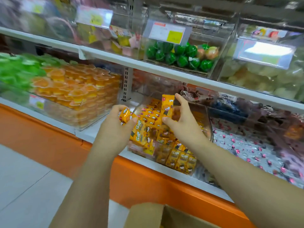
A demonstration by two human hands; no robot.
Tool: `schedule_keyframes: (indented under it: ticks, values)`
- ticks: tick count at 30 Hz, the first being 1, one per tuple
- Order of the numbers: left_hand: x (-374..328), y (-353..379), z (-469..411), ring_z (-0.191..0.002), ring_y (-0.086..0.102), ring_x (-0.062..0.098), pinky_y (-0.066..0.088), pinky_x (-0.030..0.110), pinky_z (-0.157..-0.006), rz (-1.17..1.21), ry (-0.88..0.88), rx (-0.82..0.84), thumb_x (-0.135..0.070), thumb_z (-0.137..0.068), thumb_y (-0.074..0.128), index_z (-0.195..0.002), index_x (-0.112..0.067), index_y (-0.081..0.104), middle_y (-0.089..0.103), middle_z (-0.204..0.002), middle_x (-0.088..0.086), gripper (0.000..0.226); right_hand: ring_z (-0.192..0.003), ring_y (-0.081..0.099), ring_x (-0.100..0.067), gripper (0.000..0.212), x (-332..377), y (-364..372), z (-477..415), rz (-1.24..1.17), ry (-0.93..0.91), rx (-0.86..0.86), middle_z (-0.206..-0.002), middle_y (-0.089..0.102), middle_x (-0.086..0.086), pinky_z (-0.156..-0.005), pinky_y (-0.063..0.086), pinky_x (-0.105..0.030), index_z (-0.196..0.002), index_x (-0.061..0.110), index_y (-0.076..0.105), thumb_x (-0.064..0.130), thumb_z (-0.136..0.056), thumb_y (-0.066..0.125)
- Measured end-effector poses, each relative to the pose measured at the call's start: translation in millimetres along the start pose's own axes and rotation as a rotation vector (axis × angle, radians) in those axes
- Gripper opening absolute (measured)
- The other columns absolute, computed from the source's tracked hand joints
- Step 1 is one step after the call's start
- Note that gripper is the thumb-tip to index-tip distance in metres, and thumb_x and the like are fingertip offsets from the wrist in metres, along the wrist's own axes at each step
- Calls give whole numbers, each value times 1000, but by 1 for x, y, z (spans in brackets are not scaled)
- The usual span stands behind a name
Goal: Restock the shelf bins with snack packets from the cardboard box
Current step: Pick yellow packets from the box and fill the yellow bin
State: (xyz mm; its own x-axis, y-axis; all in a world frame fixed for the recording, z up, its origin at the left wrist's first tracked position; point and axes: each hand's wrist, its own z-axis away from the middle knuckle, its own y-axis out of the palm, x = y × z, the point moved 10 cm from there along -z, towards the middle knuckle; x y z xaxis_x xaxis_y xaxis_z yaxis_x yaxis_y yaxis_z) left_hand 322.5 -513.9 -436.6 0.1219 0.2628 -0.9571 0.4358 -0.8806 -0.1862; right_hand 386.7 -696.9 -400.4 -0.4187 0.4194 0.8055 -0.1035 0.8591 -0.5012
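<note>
My left hand [115, 124] curls its fingers round a yellow packet [125, 117]. My right hand [183, 120] pinches a second packet [167, 104] upright above the clear bin [210, 124], which is full of them. Orange jelly cups [79, 89] crowd the left, and the cardboard box [146, 216] sits below my arms.

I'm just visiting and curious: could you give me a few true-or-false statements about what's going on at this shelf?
1. Each hand holds a packet. True: the left hand grips one yellow packet, and the right hand holds an upright yellow packet.
2. The cardboard box sits on the upper shelf. False: it is at the bottom of the view, below the arms.
3. The clear bin under the hands holds yellow packets. True.
4. The green round sweets are on the lower shelf. False: they are in an upper-shelf bin.
5. The orange jelly cups are to the right of the hands. False: they are to the left.
</note>
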Motion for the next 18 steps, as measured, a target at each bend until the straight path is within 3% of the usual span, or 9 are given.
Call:
schedule_keyframes:
  ticks: [2,3,5,9,11,13,15,18]
  values:
    - [-6,-6,1,-84,64,29,56,52,-75,-54,42,-62,-28,-92,59,-111,-32,47,57,-86,-4,23,-48,46,2,78,-3,5,-9,132,-39,26,-133,33,16,-50,43,-13,-147,36,11,15,-91,61]
    - [-8,-7,2,-82,64,30,56,52,-74,-69,57,-84,-28,-93,59,-111,-32,46,56,-84,-4,23,-51,43,4,80,-6,8,-13,193,-64,35,-140,29,14,-60,45,-13,-147,36,11,15,-90,63]
    - [-11,-11,3,-80,63,28,56,51,-73,-91,73,-117,-27,-93,59,-113,-31,46,56,-82,-5,24,-72,43,0,80,-13,13,-17,320,-98,51,-150,29,7,-84,48,-28,-146,36,15,14,-87,66]
    - [-12,-16,3,-79,63,27,55,51,-72,-82,60,-141,-25,-93,58,-116,-28,46,56,-81,-3,26,-99,55,-17,56,-36,27,-17,582,-108,180,-128,53,3,-85,43,-29,-134,29,41,21,-86,68]
    - [-12,-17,3,-79,62,25,55,51,-72,-83,58,-137,-25,-94,58,-118,-27,46,55,-82,-4,27,-113,52,-24,47,-47,40,-15,753,-102,290,-116,61,2,-100,38,-37,-132,29,48,29,-88,64]
    - [-12,-16,4,-78,62,23,55,51,-73,-87,53,-121,-25,-94,58,-118,-27,46,55,-82,-6,27,-127,38,-28,45,-56,48,-15,965,-79,390,-125,58,0,-113,20,-49,-136,32,46,36,-92,55]
    - [-11,-16,5,-78,62,22,55,50,-73,-98,46,-108,-26,-94,57,-120,-26,46,55,-83,-7,28,-132,28,-28,39,-57,51,-15,1078,-52,468,-131,49,-3,-115,5,-57,-136,36,46,39,-98,44]
    - [-11,-16,5,-77,63,20,56,49,-72,-102,34,-86,-26,-94,57,-121,-27,47,55,-85,-9,29,-133,23,-28,38,-52,53,-11,1106,-22,554,-131,41,-4,-114,0,-58,-133,38,50,40,-102,28]
